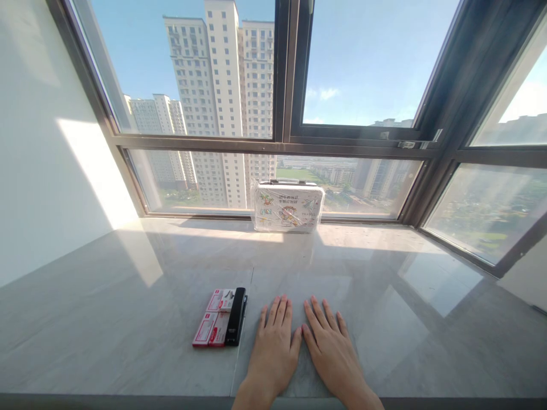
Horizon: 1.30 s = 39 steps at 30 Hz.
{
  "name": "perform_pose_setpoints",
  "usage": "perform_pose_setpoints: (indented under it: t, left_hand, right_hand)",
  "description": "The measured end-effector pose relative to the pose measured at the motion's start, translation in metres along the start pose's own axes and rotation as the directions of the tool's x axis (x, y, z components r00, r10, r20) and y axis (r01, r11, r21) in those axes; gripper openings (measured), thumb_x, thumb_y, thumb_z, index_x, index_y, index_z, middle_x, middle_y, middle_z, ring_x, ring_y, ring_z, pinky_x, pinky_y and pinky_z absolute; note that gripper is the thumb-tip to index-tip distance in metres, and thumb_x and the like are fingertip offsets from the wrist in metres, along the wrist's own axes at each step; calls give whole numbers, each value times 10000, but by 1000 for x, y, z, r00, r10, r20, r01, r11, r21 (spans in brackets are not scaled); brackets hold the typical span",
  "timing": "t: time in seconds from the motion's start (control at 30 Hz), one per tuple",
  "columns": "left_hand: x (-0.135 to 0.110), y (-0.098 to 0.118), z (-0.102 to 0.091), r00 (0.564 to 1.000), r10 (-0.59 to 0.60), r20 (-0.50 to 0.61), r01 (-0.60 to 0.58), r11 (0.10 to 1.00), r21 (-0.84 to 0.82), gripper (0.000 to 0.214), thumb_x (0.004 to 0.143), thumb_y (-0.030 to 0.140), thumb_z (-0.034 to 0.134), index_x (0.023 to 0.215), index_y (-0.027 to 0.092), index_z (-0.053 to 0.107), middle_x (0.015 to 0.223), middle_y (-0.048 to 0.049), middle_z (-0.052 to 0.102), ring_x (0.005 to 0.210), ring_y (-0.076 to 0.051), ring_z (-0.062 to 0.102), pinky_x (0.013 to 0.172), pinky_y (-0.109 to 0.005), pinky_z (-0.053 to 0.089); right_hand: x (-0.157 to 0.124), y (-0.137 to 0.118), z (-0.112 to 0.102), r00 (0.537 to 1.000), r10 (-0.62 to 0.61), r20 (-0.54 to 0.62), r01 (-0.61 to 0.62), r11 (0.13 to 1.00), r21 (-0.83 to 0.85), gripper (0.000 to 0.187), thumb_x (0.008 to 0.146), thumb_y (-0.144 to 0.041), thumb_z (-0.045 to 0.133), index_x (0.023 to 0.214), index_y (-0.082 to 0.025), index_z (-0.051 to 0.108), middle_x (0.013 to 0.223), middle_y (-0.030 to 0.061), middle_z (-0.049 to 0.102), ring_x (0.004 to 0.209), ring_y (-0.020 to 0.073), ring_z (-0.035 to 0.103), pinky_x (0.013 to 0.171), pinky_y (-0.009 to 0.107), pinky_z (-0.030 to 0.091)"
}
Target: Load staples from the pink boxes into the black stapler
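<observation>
My left hand (pixel 276 344) lies flat, palm down, on the grey marble-look sill (pixel 128 319), fingers pointing toward the window. Beside it my right hand (pixel 331 344) rests the same way, the two thumbs close together at the middle. Neither hand holds anything. Just left of my left hand is a black stapler (pixel 236 319), lying lengthwise along the right side of some small red-and-white boxes. The nearer box (pixel 209 330) and the farther box (pixel 219 299) sit end to end, partly hidden by the stapler.
A white case (pixel 288 208) with cartoon prints and a dark handle, wrapped in clear plastic, stands upright against the window. Dark window frames (pixel 282 148) border the sill at the back and right. A white wall (pixel 43 171) rises at left. The sill's front edge (pixel 128 401) runs along the bottom.
</observation>
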State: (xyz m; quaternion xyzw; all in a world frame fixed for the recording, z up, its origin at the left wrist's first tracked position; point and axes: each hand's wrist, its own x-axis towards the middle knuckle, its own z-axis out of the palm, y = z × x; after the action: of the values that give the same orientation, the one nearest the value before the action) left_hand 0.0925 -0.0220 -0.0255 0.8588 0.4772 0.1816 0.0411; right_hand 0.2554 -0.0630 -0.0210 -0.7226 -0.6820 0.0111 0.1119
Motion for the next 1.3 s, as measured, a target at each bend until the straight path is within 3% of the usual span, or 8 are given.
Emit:
perform_pose_setpoints:
  t: [1.3]
  left_hand:
    - [1, 1, -4, 999, -26, 48, 29, 999, -46, 597, 1046, 535, 204, 1576, 268, 266, 1655, -10, 200, 1528, -237, 173, 1254, -498, 185]
  right_hand:
    - [1, 1, 3, 1000, -4, 6, 4, 1000, -18, 577, 1027, -516, 226, 1576, -340, 244, 1654, -32, 157, 1534, 283, 131, 1211, 567, 170]
